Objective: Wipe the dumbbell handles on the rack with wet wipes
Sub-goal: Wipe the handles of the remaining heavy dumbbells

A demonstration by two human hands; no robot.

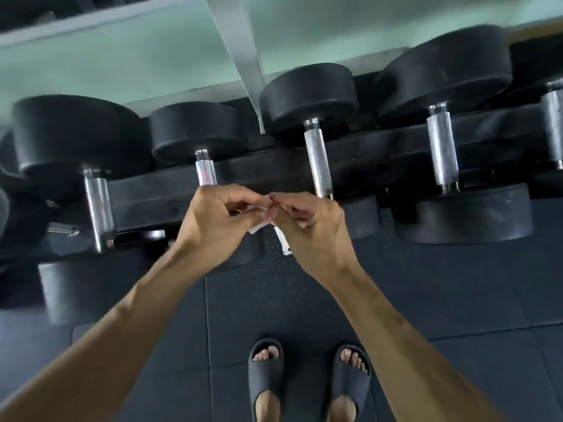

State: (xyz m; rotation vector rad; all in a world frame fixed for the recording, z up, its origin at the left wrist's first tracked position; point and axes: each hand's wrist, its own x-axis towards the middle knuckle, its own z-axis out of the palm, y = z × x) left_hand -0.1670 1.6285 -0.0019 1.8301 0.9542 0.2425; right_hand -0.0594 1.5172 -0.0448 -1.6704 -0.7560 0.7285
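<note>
Over the rack's front rail (170, 196), left hand (219, 220) and right hand (307, 226) both pinch a wet-wipe sachet (256, 228), seemingly tearing it open.

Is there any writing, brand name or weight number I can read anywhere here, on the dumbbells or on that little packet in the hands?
No text can be read.
Dumbbells: the black ends show no visible numbers or brand.
Small white packet, pinched between the left hand and right hand: dark marks near its lower edge, too small and blurred to read.
Slippers: plain, no visible logo.
</note>
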